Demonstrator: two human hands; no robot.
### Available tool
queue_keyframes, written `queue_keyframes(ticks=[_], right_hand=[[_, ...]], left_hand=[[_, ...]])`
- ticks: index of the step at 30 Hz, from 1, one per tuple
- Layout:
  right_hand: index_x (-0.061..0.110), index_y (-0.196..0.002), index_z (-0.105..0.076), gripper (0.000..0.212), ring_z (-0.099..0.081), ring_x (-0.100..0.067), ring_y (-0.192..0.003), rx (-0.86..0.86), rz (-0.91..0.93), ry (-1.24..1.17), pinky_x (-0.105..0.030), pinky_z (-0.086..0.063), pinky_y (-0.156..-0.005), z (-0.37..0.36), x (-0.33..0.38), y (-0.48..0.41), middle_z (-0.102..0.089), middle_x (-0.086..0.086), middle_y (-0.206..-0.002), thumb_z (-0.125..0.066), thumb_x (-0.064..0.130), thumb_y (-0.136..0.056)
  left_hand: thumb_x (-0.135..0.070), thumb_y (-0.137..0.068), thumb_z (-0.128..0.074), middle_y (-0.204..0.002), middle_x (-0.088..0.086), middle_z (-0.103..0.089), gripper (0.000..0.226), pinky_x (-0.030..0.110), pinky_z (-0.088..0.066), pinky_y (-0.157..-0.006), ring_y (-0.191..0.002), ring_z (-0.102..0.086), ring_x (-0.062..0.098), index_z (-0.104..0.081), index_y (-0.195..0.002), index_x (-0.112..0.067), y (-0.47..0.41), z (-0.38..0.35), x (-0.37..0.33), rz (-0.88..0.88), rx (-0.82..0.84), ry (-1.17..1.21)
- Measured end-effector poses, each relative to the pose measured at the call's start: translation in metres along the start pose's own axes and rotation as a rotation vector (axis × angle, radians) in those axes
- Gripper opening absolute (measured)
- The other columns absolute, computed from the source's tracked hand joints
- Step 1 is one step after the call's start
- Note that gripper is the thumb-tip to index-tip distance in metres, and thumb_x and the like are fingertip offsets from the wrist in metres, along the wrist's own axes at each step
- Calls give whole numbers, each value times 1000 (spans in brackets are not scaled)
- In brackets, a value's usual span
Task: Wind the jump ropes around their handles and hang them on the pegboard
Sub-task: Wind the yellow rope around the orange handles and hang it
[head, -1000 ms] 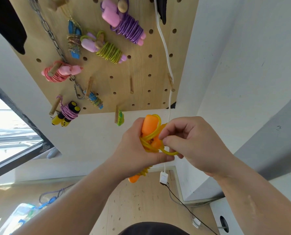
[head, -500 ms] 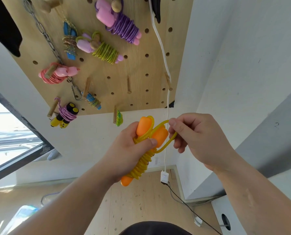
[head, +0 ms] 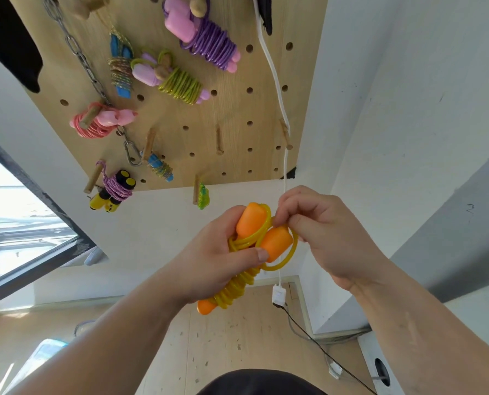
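A jump rope with two orange handles and a yellow cord wound round them sits in front of me, below the wooden pegboard. My left hand grips the wound bundle, thumb across the coils. My right hand pinches the free yellow loop at the handle tops; the loop curves round the right handle. Several wound ropes hang on pegs: purple with pink handles, green with lilac handles, a pink one, and a purple one with yellow-black handles.
A bare wooden peg and another stick out low on the board. A metal chain with a carabiner and a white cable hang down it. A window is at the left; cables lie on the wooden floor.
My right hand drew the yellow loop out to the right, then came back in to the handle tops. The loop now lies round the right handle. The left hand kept its grip.
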State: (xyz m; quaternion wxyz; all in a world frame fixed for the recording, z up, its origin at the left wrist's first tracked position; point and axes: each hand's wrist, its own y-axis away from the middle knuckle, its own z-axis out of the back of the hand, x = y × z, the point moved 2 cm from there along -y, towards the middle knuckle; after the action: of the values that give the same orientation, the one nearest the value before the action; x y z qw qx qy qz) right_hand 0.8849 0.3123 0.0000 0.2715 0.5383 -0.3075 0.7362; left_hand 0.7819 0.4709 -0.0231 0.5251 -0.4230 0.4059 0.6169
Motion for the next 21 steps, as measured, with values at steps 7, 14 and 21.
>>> queue_keyframes(ticks=[7, 14, 21], right_hand=[[32, -92, -70, 13, -61, -14, -86, -188, 272, 321, -20, -46, -67, -10, -1, 17, -66, 19, -85, -61, 39, -87], [31, -88, -74, 8, -66, -13, -82, -120, 123, 145, -24, -54, -64, -16, -7, 17, -70, 14, -82, -77, 38, -85], [25, -91, -74, 8, -68, -20, -84, 19, -30, 9, -53, -58, -80, -11, -12, 12, -71, 3, -82, -79, 27, -85]], left_hand=[[-53, -67, -72, -101, -7, -66, 54, 36, -62, -75, -94, -68, 18, -57, -115, -35, -2, -1, 1, -40, -43, 13], [-58, -73, -64, -103, 13, -65, 56, 52, -57, -77, -93, -66, 30, -61, -113, -19, 2, -3, 9, -38, -78, 91], [-67, -86, -49, -101, 8, -67, 46, 59, -57, -83, -97, -66, 31, -65, -105, -28, 1, -11, 11, 6, -195, 104]])
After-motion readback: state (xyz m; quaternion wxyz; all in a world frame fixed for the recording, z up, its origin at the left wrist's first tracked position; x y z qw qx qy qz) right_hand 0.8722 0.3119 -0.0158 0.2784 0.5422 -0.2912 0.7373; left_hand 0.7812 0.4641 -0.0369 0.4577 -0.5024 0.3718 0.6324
